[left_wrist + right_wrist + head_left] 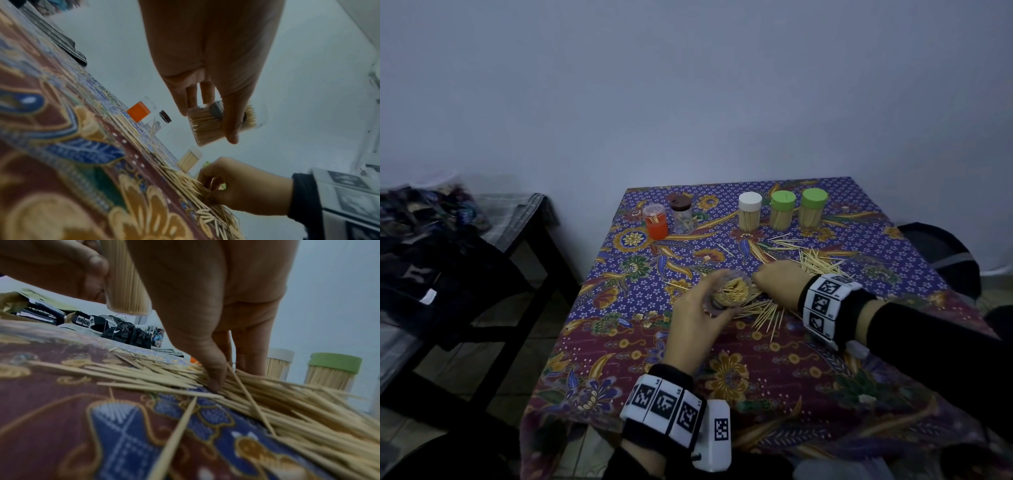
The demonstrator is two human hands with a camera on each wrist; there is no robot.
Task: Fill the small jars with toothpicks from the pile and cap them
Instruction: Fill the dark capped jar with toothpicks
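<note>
Head view: left hand (697,320) grip holds open jar (729,294); right hand (782,282) grip pinches toothpicks (763,310) just beside it.

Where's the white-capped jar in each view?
Head: white-capped jar in the back row, left of two green-capped jars.
Left wrist: lower middle, above the right hand; jar at.
Right wrist: right of centre, behind the fingers; jar at.
Shared landmark: toothpick pile.

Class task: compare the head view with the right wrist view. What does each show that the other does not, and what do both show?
Head view only: the orange jar, the brown-lidded jar, both wristbands.
Right wrist view only: the right hand's fingertips pressing into the toothpicks.
Both: the left hand holding an uncapped jar, the white-lidded jar, the patterned cloth.
</note>
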